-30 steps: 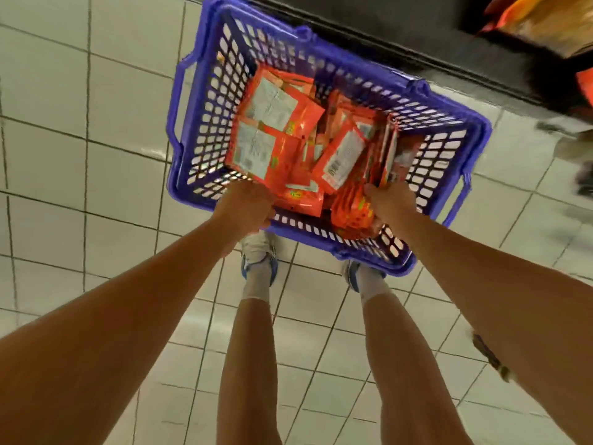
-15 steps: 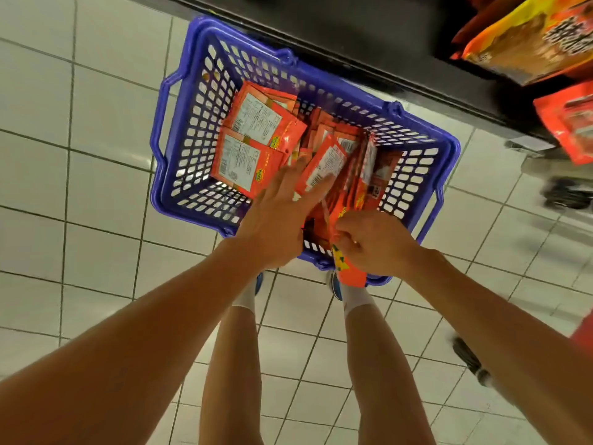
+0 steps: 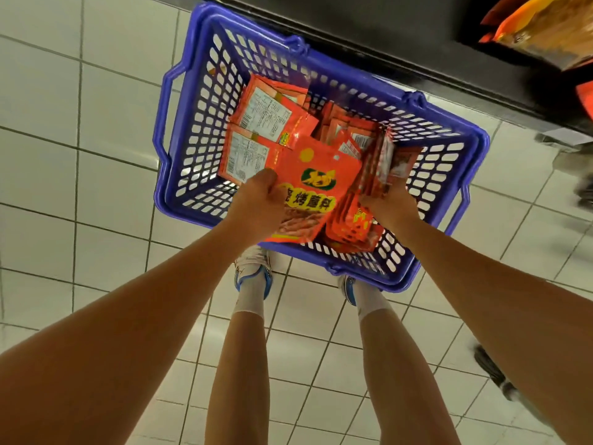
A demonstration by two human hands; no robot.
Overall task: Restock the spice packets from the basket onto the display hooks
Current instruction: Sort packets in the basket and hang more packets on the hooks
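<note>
One blue basket on the floor at 12 o'clock, many red packets, too overlapped to count. Left hand grips one packet face-up; right hand grips an upright stack.

Bright overhead light, glare on glossy floor tiles, wide-angle edge distortion, blurred right edge

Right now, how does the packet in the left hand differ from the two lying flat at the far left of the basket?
The held packet shows its front: a green logo and yellow lettering. The two flat packets show their backs, with white printed labels. The held packet is lifted and tilted, gripped by the left hand; the two flat packets rest untouched in the blue basket. All are orange-red.
</note>
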